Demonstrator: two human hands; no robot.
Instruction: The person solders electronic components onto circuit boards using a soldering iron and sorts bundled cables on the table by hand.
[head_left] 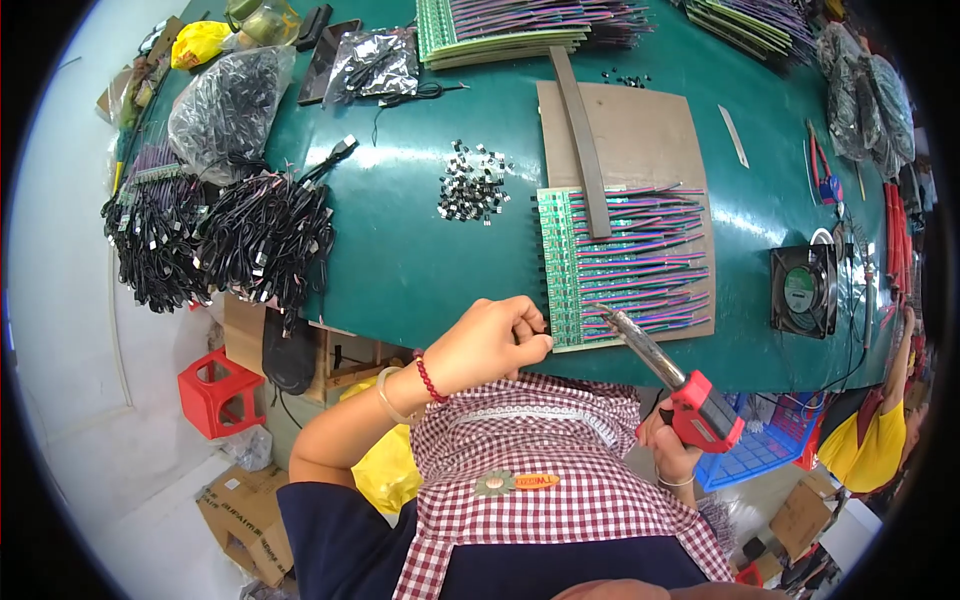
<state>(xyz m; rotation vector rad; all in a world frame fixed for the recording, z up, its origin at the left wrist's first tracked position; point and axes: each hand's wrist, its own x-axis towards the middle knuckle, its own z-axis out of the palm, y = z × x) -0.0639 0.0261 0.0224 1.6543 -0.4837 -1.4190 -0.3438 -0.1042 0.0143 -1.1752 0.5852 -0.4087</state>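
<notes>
My left hand (pixel 495 340) pinches the near left edge of a green circuit board strip (pixel 560 265) that lies on a brown board (pixel 640 130). Many coloured wires (pixel 650 255) run off the strip to the right. A dark flat bar (pixel 585 145) lies across the strip and wires. My right hand (pixel 668 440) grips a red-handled soldering iron (pixel 700 410); its metal tip (pixel 608 314) touches the near end of the strip.
A pile of small black parts (pixel 472 185) lies left of the strip. Bundles of black cables (pixel 265 235) hang over the green table's left edge. A small black fan (pixel 803 290) sits at right. Stacked wired boards (pixel 500 30) lie far back. Another person in yellow (pixel 880 440) is at right.
</notes>
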